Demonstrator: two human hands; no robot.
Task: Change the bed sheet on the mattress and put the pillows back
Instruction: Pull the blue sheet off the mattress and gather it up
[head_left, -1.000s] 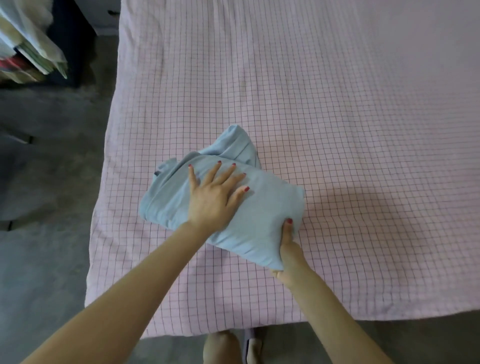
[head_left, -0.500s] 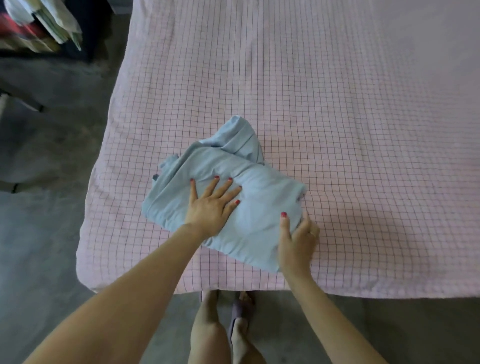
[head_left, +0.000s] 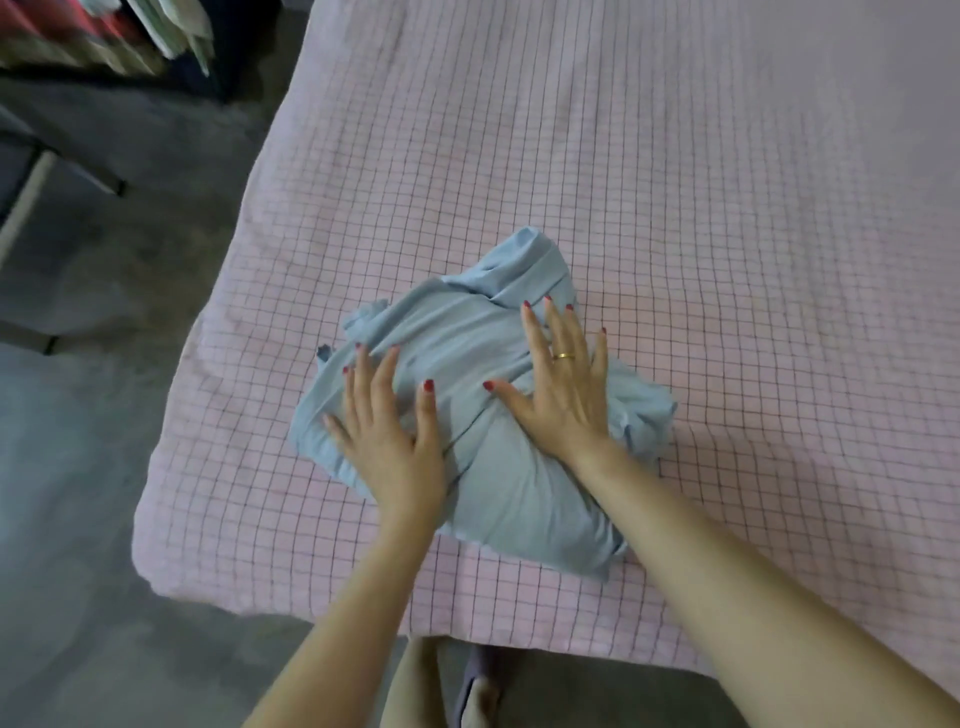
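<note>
Hands (head_left: 387, 441) (head_left: 558, 389) laid flat, fingers straight, on the folded blue sheet (head_left: 493, 483).
Soft, light, floppy cloth is judged; edges are best gripped near the mattress (head_left: 727, 208) corner.

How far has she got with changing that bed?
A pink checked sheet already covers the mattress, though whether it is the fresh one I cannot tell. Right now the left hand and right hand press flat on a folded blue cloth lying near the bed's corner. No pillows are in view, so putting them back looks left to do.
</note>
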